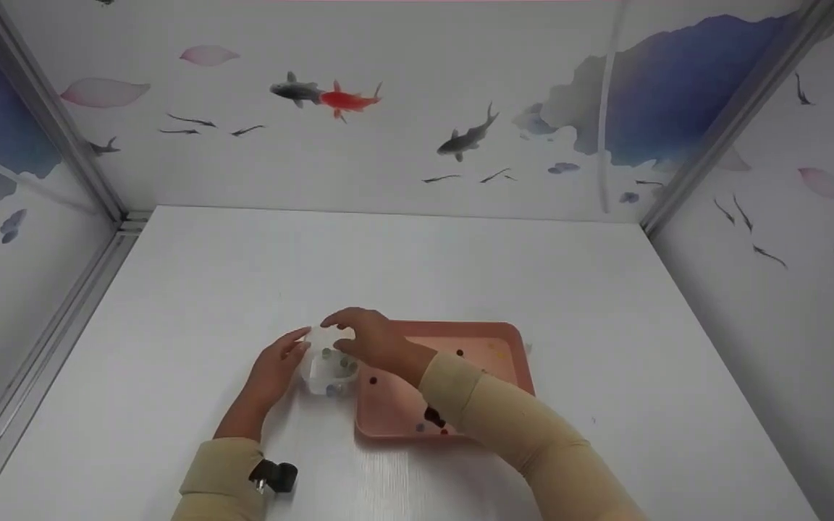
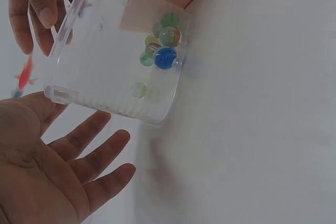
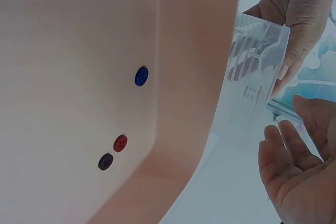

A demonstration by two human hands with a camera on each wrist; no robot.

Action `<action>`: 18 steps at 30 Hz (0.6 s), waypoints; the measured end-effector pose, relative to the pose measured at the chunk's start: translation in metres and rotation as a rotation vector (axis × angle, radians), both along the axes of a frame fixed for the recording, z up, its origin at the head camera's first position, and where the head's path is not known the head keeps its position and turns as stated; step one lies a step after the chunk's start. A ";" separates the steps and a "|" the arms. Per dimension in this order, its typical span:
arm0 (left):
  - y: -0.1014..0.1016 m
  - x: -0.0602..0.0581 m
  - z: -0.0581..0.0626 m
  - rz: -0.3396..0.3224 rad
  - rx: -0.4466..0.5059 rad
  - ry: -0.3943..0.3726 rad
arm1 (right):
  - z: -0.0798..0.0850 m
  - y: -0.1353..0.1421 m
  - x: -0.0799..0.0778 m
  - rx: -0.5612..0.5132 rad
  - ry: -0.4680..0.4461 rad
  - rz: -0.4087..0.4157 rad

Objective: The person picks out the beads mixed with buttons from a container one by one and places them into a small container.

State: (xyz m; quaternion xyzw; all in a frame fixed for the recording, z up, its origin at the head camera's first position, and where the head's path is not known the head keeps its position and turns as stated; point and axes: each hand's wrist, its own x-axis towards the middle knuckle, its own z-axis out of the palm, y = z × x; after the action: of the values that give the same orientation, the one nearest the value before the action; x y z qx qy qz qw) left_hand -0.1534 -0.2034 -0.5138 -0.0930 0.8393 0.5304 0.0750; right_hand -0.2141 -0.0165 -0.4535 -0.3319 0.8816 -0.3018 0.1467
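Observation:
My left hand stands at the left side of a clear plastic container, its fingers extended along the wall. Several glass marbles lie inside; the left wrist view shows a large blue marble and a green marble. Over the container's open top hangs my right hand, thumb and fingers spread apart with nothing between them. Right of the container, a pink tray lies partly under my right forearm. In it the right wrist view shows a blue button, a red button and a dark button.
The container stands close against the tray's left edge on a white table. White panels printed with fish form a back wall and two side walls. A small black wrist camera sits on the left sleeve.

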 end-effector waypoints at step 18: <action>-0.005 -0.001 -0.002 -0.015 -0.014 -0.029 | 0.001 0.006 -0.001 0.095 0.237 -0.008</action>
State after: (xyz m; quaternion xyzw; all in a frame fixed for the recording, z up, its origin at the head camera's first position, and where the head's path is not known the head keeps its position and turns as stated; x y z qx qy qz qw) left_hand -0.1543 -0.2085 -0.5163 -0.0950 0.8425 0.5224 0.0903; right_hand -0.2150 -0.0102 -0.4524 -0.3545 0.9074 -0.2188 0.0559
